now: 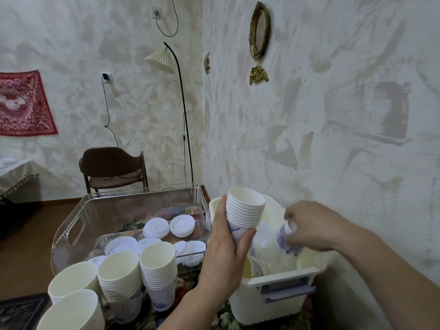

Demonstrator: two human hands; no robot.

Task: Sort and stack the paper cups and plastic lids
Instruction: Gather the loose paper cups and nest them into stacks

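My left hand (228,244) grips a nested cup stack (245,210) upright, mouth up, while my right hand (309,226), just beside it over the white bin (273,298), pinches a blurred loose cup (287,236) tilted toward that stack.

Matt white paper cups (245,209), nested, with printed blue pattern on the outer wall, centre of frame. Clear glossy ribbed plastic bin (133,210), centre left, containing smooth white plastic lids (182,225). Opaque white plastic tub (269,298), smooth, lower right. Rough, mottled plaster wall (333,115). Red patterned cloth (22,103), upper left.
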